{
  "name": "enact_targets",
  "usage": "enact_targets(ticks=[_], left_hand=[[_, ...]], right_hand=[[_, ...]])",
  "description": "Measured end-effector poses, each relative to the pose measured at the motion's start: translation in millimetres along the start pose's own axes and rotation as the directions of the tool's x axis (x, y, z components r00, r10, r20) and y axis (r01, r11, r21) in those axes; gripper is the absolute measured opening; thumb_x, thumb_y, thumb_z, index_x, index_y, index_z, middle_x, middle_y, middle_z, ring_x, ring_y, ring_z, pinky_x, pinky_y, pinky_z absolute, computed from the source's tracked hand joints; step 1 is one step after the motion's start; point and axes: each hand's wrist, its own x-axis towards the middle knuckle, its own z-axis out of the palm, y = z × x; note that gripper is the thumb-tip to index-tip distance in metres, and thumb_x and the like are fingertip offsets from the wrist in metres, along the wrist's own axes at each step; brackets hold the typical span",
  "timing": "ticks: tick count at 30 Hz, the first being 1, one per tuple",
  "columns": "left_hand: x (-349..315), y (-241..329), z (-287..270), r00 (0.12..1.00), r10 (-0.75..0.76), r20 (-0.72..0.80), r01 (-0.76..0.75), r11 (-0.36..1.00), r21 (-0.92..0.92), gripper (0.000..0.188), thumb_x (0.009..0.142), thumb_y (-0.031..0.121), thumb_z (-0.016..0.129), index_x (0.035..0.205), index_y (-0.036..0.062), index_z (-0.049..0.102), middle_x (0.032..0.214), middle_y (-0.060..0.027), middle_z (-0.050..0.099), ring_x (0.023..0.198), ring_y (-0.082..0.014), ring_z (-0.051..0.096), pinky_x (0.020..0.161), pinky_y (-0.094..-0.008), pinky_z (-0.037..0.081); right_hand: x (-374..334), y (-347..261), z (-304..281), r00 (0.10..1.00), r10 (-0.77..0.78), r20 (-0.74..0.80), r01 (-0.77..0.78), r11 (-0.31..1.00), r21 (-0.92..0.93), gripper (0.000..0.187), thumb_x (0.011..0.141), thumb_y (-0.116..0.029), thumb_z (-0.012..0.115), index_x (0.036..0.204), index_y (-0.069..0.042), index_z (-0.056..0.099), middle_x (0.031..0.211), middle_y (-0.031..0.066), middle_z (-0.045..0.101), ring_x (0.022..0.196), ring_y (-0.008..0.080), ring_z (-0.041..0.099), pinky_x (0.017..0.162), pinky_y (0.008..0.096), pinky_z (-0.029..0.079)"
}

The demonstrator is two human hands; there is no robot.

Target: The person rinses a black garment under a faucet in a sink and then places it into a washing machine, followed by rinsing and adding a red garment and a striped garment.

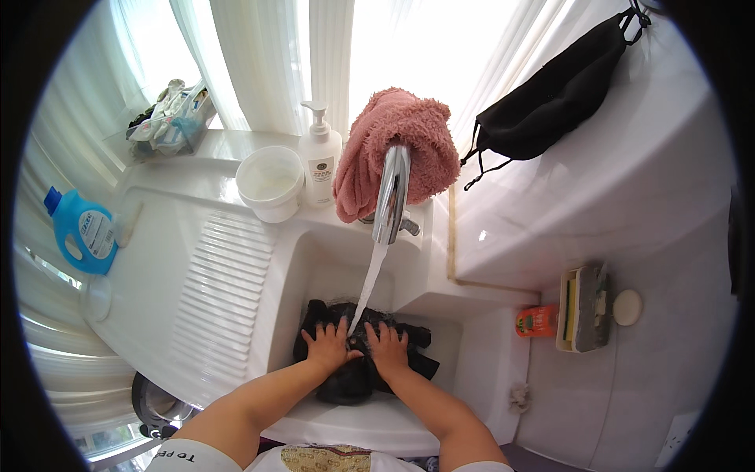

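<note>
A bundle of wet black cloth [346, 385] lies in the white sink basin [452, 338], its kind hard to make out in the folds. My left hand [329, 346] rests on its left part with fingers spread. Beside it, my right hand [387, 349] presses flat on the right part, fingers also apart. From the chrome faucet [392, 197] a stream of water [368, 287] falls onto the cloth between both hands. A fluffy pink towel [366, 149] is draped over the back of the faucet.
Left of the basin is a ridged washboard [224, 275]. Behind it stand a white tub [270, 185] and a white pump bottle [320, 157]. A blue detergent bottle [85, 232] is far left. A black mask [554, 90] hangs at the right wall, above an orange container [536, 321] and a sponge holder [583, 308].
</note>
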Motion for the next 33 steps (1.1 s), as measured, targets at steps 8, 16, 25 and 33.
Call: enact_targets(ticks=[8,16,25,33], left_hand=[[12.2,-0.7,-12.3,0.993,0.041,-0.114,-0.062,0.981,-0.183,0.056,0.08,0.057,0.059,0.106,0.0068,0.059,0.1,-0.0152,0.063,0.1,-0.0343,0.059,0.085,-0.051,0.047],[-42.7,24.6,-63.8,0.997,0.072,0.027,-0.059,0.944,-0.324,0.063,0.089,0.059,0.043,0.099,0.0013,0.067,0.092,-0.0228,0.067,0.09,-0.0386,0.065,0.078,-0.0464,0.051],[-114.4,50.9,-107.4,0.889,0.265,-0.373,-0.414,0.814,-0.408,0.055,0.088,0.053,0.05,0.089,0.0011,0.068,0.073,-0.0197,0.066,0.073,-0.0397,0.064,0.064,-0.0452,0.051],[-136.3,-4.3,-100.4,0.976,0.218,-0.018,-0.046,0.123,-0.991,0.058,0.1,0.048,0.03,0.113,-0.0005,0.059,0.099,-0.0105,0.066,0.09,-0.018,0.061,0.085,-0.0339,0.047]], right_hand=[[32.6,17.1,-30.4,0.982,-0.023,0.187,-0.041,0.942,0.333,0.053,0.079,-0.014,0.062,0.13,-0.018,0.053,0.117,0.0166,0.056,0.112,0.0306,0.052,0.101,0.0459,0.038],[-48.8,91.6,-52.7,0.96,-0.112,0.257,-0.055,0.822,0.567,0.054,0.075,-0.022,0.066,0.127,-0.015,0.054,0.131,0.0173,0.051,0.126,0.0316,0.044,0.101,0.0393,0.038],[-43.1,45.3,-99.1,0.97,-0.004,-0.244,0.176,0.703,0.689,0.021,0.063,-0.013,0.067,0.082,-0.005,0.063,0.081,0.0109,0.065,0.081,0.0306,0.061,0.074,0.0344,0.048],[-24.8,-61.3,-284.0,0.837,-0.197,-0.51,0.476,0.722,0.502,0.018,0.055,0.001,0.056,0.073,0.0,0.06,0.068,0.0113,0.055,0.07,0.0321,0.052,0.064,0.0375,0.044]])
